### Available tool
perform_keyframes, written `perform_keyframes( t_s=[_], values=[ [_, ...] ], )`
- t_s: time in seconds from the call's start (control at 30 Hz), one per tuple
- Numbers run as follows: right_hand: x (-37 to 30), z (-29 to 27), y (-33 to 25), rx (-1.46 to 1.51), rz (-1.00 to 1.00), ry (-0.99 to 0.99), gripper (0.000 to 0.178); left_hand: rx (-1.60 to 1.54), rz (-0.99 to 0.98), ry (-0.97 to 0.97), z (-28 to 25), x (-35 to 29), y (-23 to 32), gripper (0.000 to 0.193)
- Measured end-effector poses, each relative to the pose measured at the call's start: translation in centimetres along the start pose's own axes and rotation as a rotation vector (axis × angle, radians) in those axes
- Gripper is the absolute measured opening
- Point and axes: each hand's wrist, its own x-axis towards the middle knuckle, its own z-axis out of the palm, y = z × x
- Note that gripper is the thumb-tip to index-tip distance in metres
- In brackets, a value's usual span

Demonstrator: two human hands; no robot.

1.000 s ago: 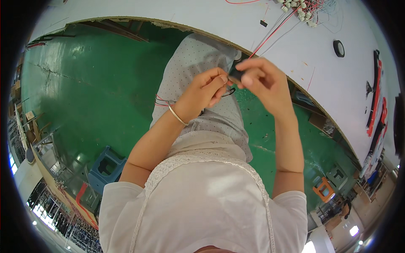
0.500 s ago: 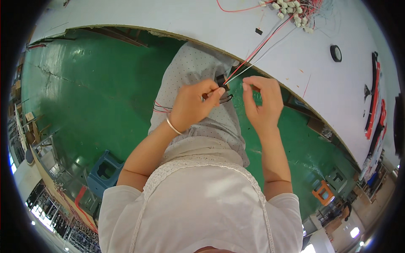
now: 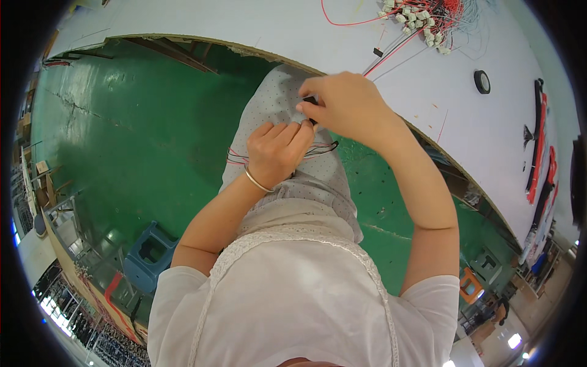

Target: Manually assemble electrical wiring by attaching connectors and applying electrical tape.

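hands (image 3: pixel 278 150) pinching thin wires (image 3: pixel 321 148), lap

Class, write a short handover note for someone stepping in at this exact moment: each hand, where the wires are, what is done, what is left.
Left hand: closed on a thin wire bundle over the lap.
Right hand: pinching a small black piece just above the left hand.
On the white table: wire pile with white connectors, black tape roll.
Done: one bundle held off the table.
Left: unclear; the pile remains on the table.
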Motion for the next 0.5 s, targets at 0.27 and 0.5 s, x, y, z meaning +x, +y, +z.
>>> perform_keyframes(
  t_s=[0.27, 0.5],
  values=[
    [-1.8, -1.9, 0.7, 1.119, 0.227, -0.235, 0.032, -0.859, -0.835, -0.281, -2.5, 0.6, 0.1, 0.017],
    [-10.0, 4.3, 3.5, 0.766, 0.131, 0.134, 0.033, -1.507, -0.969, -0.866, -1.5, 1.0, -1.3, 0.016]
  ],
)
